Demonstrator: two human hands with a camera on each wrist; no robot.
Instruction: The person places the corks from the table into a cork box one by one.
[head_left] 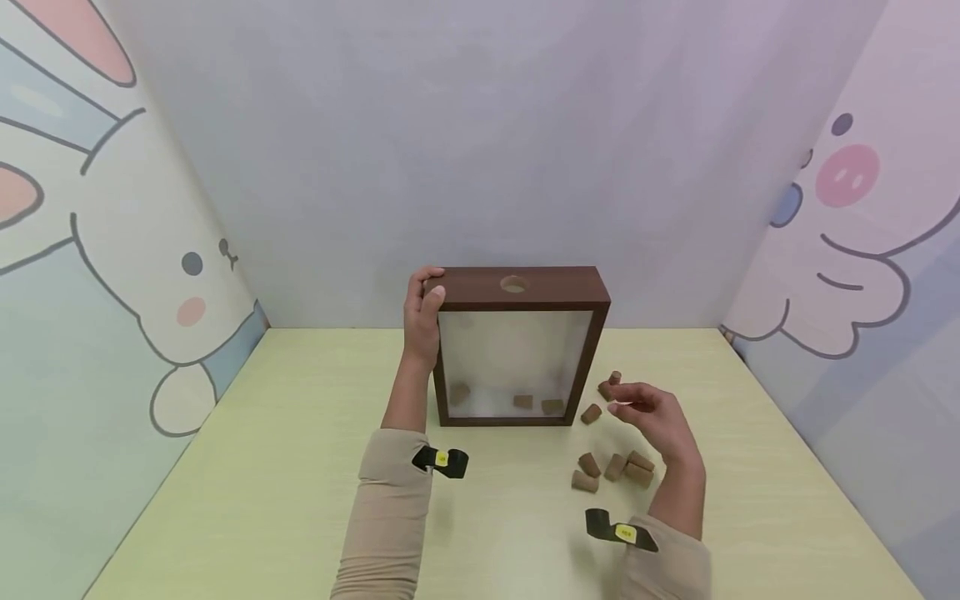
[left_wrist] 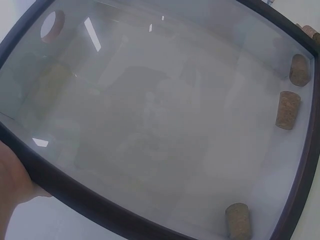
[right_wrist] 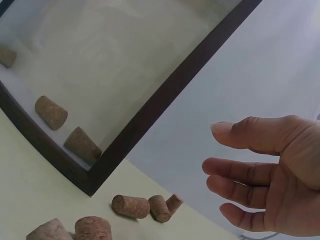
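Note:
A dark brown shadow-box frame [head_left: 517, 287] with a clear front stands upright, a round hole [head_left: 514, 284] in its top. My left hand [head_left: 423, 312] grips its upper left corner, thumb at the front and fingers over the top. Inside, along the bottom, lie three corks; one cork [left_wrist: 238, 221] is apart from the other two [right_wrist: 51, 113]. My right hand [head_left: 654, 417] hovers to the right of the frame, fingers loosely bent and parted from the thumb, holding nothing. Below and beyond it, loose corks [right_wrist: 131, 206] lie by the frame's lower right corner.
More corks [head_left: 585, 482] are grouped on the pale yellow table [head_left: 300, 500], nearer to me than the frame. A plain grey wall [head_left: 480, 150] rises behind, and side panels with a cartoon rabbit [head_left: 150, 250] and pig [head_left: 847, 233] flank the table.

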